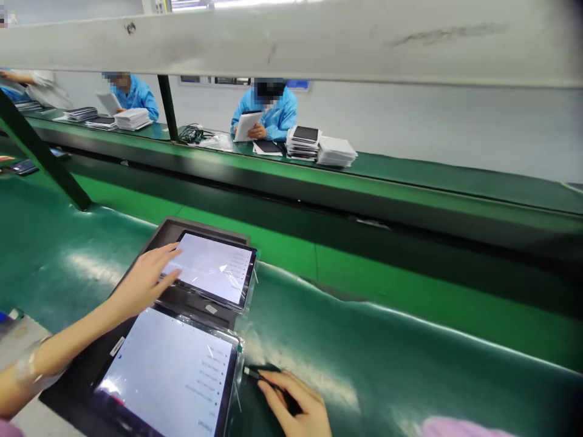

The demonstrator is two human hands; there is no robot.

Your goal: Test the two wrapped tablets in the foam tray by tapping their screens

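The green counter (410, 358) carries everything, with co-workers in blue coats seated at the far counter (455, 176) behind stacks of tablets (319, 145). Under the left grip (146, 279) lies the far tablet (214, 267), lit and film-wrapped — fingers spread flat, touching its left screen edge, clamped on nothing. Just nearer than that grip lies the near tablet (168, 376), also lit. To its right, the right grip (296, 403) pinches a dark cable plug (255, 373), whose tip sits just beside the near tablet's right edge.
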